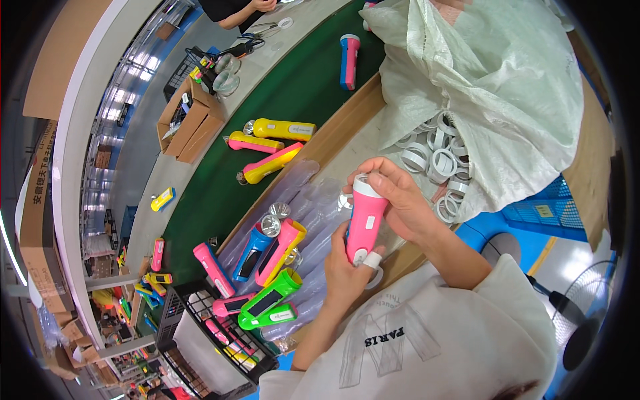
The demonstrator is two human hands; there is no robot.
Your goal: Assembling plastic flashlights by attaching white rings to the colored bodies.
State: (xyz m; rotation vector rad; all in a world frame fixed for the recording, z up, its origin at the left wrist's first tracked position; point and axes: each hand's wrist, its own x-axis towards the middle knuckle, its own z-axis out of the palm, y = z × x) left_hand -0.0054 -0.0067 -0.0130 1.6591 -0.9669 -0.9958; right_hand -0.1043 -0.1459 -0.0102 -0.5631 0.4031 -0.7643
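Beside one belt [313, 80], two hands [343, 272] [403, 200] hold one flashlight [366, 217].

- Your left hand [347, 273] is partly hidden behind the pink torch [365, 220], so you can't see all its fingers.
- Your right hand [403, 200] covers part of the torch's white head; the fingertips' exact contact is unclear.
- You can't tell whether the white band [372, 260] at your left thumb is a ring or a wrap.
- The white sack [513, 87] runs off the top edge and hides some of the loose white rings [460, 187] from you.
- You see the co-worker [233, 15] only in part, cut by the top edge.
- The carton's [203, 127] dark contents are too small for you to identify.
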